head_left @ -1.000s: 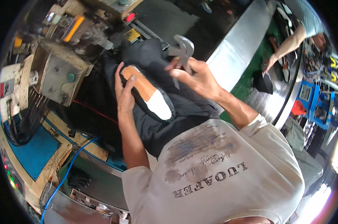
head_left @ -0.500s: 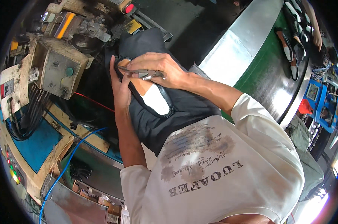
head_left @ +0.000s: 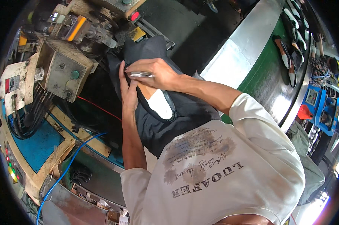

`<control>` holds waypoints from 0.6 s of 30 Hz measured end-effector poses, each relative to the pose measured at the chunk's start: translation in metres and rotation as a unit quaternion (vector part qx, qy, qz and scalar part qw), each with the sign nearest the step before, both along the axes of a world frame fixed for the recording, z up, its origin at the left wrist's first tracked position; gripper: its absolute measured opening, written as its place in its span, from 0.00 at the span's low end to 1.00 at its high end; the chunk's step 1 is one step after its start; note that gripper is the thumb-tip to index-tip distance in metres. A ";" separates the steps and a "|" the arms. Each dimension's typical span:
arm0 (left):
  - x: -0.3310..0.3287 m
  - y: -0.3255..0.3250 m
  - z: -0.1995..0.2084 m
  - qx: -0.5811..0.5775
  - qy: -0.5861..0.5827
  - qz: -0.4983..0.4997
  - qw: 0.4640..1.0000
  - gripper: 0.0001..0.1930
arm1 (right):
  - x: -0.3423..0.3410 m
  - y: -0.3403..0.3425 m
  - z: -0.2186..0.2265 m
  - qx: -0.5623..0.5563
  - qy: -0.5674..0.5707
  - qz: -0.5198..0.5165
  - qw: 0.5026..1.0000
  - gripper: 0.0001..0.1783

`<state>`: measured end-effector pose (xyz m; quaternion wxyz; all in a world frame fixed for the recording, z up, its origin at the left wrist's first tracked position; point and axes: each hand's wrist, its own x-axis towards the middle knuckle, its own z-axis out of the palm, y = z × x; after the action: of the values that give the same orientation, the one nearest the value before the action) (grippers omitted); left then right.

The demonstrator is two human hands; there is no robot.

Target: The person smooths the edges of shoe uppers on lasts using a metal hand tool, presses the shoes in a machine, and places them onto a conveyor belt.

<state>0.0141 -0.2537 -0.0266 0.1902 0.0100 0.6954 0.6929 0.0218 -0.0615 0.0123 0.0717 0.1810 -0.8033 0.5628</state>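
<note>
Across my dark-trousered lap lies a shoe [head_left: 161, 106], sole side up, its bottom tan and white inside a gathered black edge. My left hand [head_left: 129, 95] is wrapped along its side near the far end, thumb toward the tool. My right hand [head_left: 157, 75] is closed around metal pliers [head_left: 141, 74] over the tan far part of the shoe. Fingers hide the pliers' jaws and the shoe's far end, so I cannot see what the jaws touch.
A grimy machine with a control box [head_left: 64, 75] stands at left, a blue hose [head_left: 66, 168] curving below it. At right, a green conveyor belt [head_left: 252, 75] with a metal edge carries several shoes [head_left: 285, 52]. Beyond it sits a blue tray [head_left: 315, 95].
The pliers have turned in my right hand, and their handles are more covered by it. My left hand keeps its hold. The view has shifted slightly; a person's arm at far right is gone from sight.
</note>
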 end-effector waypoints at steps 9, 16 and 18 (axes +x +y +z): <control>0.003 0.005 0.016 -0.055 0.030 -0.016 0.998 0.39 | 0.008 -0.002 -0.003 -0.021 0.037 -0.073 0.996 0.20; -0.006 0.000 0.016 -0.057 0.017 -0.030 0.998 0.36 | -0.007 0.020 0.049 -0.118 -0.320 -0.044 0.939 0.18; -0.003 -0.001 0.029 0.137 -0.098 0.006 0.986 0.30 | -0.003 0.046 0.057 -0.169 -0.202 -0.080 0.961 0.21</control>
<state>0.0106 -0.2546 0.0019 0.2501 -0.0363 0.5723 0.7801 0.0186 -0.0153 0.0696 -0.0179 -0.0167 -0.7060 0.7077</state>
